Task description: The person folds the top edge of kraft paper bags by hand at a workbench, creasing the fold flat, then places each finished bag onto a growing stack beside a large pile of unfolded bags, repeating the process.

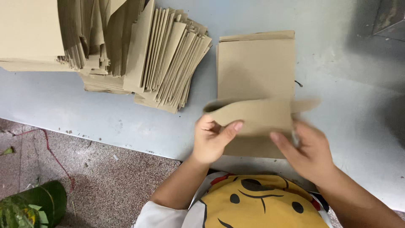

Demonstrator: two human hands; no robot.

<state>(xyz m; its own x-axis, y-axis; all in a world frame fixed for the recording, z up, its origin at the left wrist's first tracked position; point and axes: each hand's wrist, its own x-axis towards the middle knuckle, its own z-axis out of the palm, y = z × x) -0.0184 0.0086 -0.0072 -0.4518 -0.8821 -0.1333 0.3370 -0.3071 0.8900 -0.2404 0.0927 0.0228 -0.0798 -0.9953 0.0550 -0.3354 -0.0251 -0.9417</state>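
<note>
At the far left, down on the speckled floor [105, 181], a green leafy bundle [31, 207] lies beside a thin red cord [52, 154]. Above it, on the pale blue-grey table [126, 118], sits a big heap of brown paper envelopes [105, 42], its right part fanned out in overlapping edges [173, 63] toward the middle of the table. Next comes the left hand [211, 139], fingers curled and thumb pressed over the lower left edge of a bent brown paper flap [257, 114], gripping it. That flap arches across a flat stack of brown envelopes [255, 67] lying squarely on the table just in front of the person (the flap's right tip is blurred, so its outline there is uncertain). The right hand [306, 150] holds the flap's right end, thumb stretched along the paper and fingers closed behind it, also blurred. Below both hands shows the person's shirt [257, 204], yellow with a cartoon bear face. In the top right corner, a grey metal object [390, 19] stands at the table's edge.
</note>
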